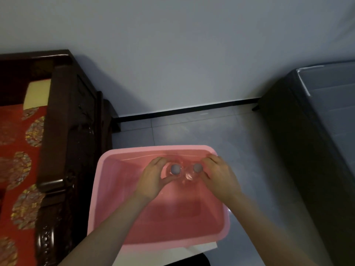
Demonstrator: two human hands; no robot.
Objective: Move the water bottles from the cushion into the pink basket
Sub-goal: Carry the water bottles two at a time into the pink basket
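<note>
Both hands are down inside the pink basket, which sits on the grey tiled floor. The left hand has its fingers and thumb curled round the shoulder of 1 clear water bottle. The right hand wraps the second bottle the same way. The 2 bottles stand upright just beside each other, grey caps facing up, toward the 12 o'clock wall of the basket. I cannot tell whether their bases rest on the basket's bottom.

At 9 o'clock from the basket, the red patterned cushion lies on a seat with a dark carved wooden frame, which stands just beside the basket's rim. At 3 o'clock, well apart from the basket, stands a dark grey cabinet. A pale wall with a black skirting strip runs across at 12 o'clock. A white sheet pokes out from under the basket's edge at 6 o'clock.
</note>
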